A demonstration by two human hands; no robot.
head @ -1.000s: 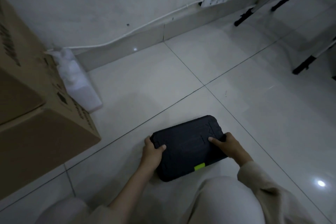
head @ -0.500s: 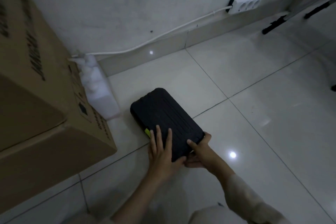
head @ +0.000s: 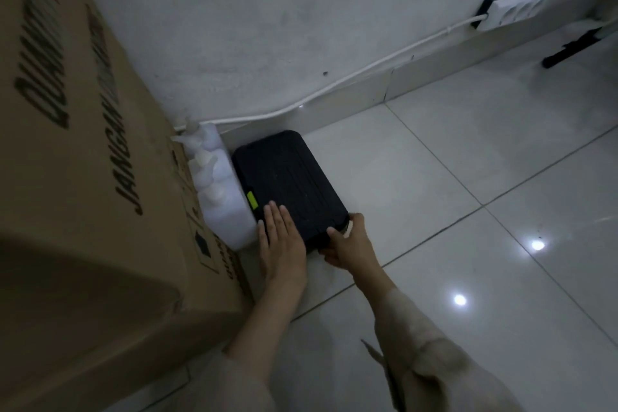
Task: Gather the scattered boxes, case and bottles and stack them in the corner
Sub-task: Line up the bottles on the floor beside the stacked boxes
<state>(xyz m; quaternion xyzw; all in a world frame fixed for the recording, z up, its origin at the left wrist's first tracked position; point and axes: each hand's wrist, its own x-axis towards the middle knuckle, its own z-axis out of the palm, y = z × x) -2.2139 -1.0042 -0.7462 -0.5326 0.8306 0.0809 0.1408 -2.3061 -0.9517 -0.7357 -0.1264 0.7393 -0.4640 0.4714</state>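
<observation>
Glossy pale floor tiles [head: 434,177] with dark grout lines run up to a grey skirting board and a plain white wall [head: 267,27], and two bright ceiling-light reflections sit on the tiles to your right. A big cardboard box [head: 83,194] with dark printed lettering fills your left side, standing close to the wall. Just beside its face are the white plastic bottles [head: 220,197], lined up in a row between the box and the black case; their exact number is hard to make out in the dim light.

Your black ribbed case [head: 287,181] lies flat on the floor, its far short end near the skirting and its left long edge touching or just beside the bottles. A small lime-green tab shows on that left edge.

Your left hand [head: 281,241] rests flat on the near left corner of the case, fingers straight and together, palm down, holding nothing. Your right hand [head: 347,244] grasps the near right corner, thumb on the top face and fingers curled around the edge.

A white cable [head: 368,72] runs along the wall from behind the bottles up to a white power strip [head: 513,8] at upper right. A black bar-shaped foot [head: 572,48] of something sits on the floor near it.
</observation>
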